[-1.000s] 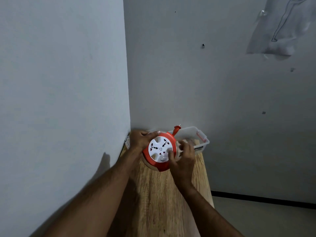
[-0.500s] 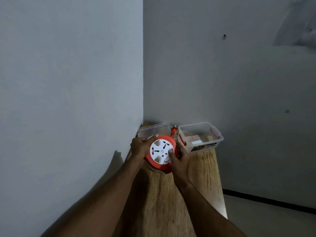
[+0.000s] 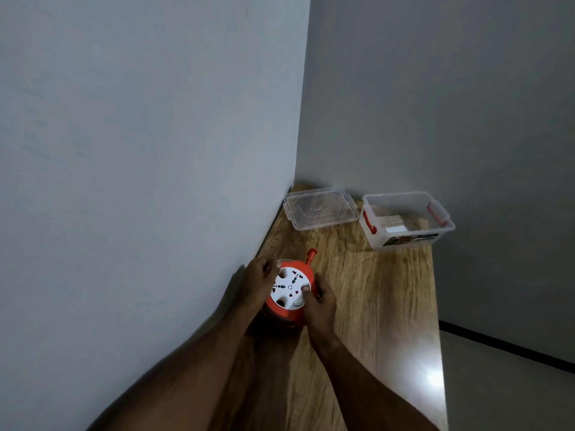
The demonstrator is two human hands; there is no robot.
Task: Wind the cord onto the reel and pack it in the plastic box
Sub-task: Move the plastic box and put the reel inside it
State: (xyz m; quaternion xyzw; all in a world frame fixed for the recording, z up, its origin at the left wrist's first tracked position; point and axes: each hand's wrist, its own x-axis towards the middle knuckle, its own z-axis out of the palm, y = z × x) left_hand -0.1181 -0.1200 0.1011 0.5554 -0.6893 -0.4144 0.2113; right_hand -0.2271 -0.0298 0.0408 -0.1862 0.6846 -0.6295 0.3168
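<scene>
An orange cord reel with a white socket face sits between both hands above the wooden table. My left hand grips its left rim. My right hand grips the right rim, thumb on the white face. An orange plug sticks out from the reel's far side. The clear plastic box with red latches stands open at the table's far right corner. Its clear lid lies flat to the left of it, by the wall corner.
A wall runs along the table's left side and another behind it. The table's right edge drops to a pale floor with a dark skirting strip. A small white card lies inside the box.
The view has shifted, so the reel and hands now appear nearer to me and farther from the box and lid. Both hands keep their grip on the reel.
</scene>
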